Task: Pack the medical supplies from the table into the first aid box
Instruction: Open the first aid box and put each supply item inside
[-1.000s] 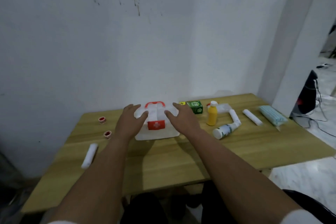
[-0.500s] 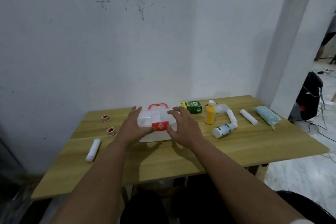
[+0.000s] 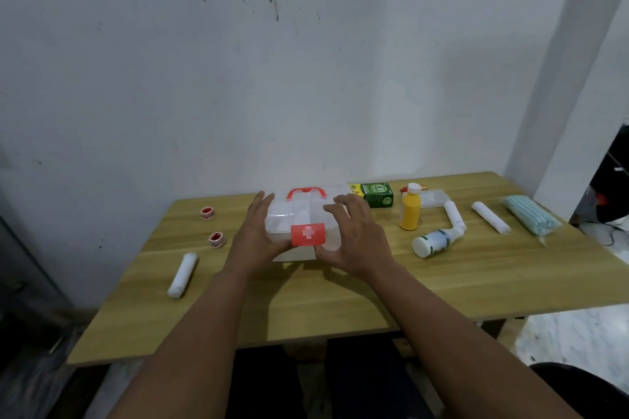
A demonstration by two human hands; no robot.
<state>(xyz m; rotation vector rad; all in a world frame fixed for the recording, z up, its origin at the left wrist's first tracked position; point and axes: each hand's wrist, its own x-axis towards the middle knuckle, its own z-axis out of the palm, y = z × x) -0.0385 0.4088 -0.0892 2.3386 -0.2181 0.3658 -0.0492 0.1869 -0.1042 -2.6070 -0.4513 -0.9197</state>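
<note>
Bare white wall behind, wooden table (image 3: 340, 299) in front; clear first aid box (image 3: 299, 218) at twelve o'clock, lid down, red latch (image 3: 308, 234) facing near, red handle (image 3: 306, 193) on top. Left hand (image 3: 253, 241) pressed flat to the box's nine o'clock side, fingers straight, unclenched, bracing rather than gripping; right hand (image 3: 357, 241) curled over the three o'clock front corner, thumb low near the latch, fingers arched above the lid, loose, apparently touching though not clamped. Nothing packed yet by the look of it: two tape rolls (image 3: 216, 239) and a white gauze roll (image 3: 182, 275) at ten o'clock; green carton (image 3: 377, 194), yellow bottle (image 3: 410, 209), white spray bottle (image 3: 434, 241), another white roll (image 3: 490, 216) and a pack of masks (image 3: 531, 219) at two o'clock. Likely step: unlatching. Best done by holding the base steady with the left, hooking a right thumb under the latch's lower edge, pulling toward six o'clock, then swinging the lid back toward twelve; worth keeping the light box from sliding away.
</note>
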